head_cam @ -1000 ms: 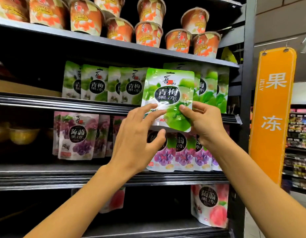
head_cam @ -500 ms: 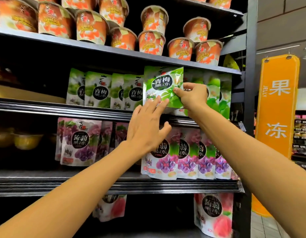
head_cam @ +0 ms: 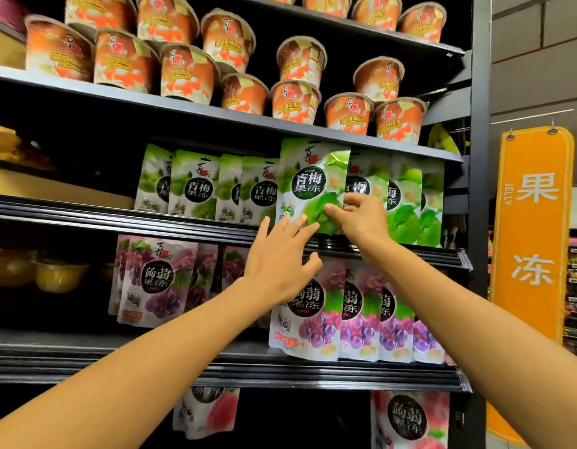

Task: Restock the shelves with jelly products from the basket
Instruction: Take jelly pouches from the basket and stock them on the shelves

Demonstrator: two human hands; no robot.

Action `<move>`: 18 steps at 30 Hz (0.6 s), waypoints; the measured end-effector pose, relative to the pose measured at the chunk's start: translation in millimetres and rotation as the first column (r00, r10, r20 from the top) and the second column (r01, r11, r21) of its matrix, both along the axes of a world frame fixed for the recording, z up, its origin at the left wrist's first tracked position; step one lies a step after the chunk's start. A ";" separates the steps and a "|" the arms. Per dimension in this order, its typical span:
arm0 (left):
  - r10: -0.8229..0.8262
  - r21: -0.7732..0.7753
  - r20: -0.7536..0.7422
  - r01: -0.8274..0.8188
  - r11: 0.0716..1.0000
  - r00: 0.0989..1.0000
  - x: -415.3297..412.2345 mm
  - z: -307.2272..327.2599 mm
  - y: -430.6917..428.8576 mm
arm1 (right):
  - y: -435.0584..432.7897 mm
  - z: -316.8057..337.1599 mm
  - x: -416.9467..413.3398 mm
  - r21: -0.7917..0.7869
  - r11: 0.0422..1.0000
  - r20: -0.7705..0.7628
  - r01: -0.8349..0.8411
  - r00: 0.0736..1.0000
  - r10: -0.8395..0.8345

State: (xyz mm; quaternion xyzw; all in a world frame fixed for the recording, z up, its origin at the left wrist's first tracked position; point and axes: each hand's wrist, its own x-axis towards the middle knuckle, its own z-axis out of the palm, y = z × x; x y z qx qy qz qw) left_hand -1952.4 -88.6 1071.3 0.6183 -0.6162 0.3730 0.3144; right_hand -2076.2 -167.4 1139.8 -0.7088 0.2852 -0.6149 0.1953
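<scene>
Head view: right hand hides green pouch corner.

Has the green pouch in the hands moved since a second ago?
Yes. The green pouch went from hanging below the green-row shelf edge up and back into that row, right hand pinching it.

A shop aisle: dark metal shelving stocked in rows with orange jelly cups, green pouches and purple pouches, plus an orange hanging sign reading "JELLY" at the right edge.
</scene>
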 end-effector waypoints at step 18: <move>-0.003 -0.018 -0.038 0.003 1.000 0.999 -3.4 11.7 -7.2 | -0.4 -2.9 -6.1 -0.155 0.965 -0.019 0.214 0.976 -0.219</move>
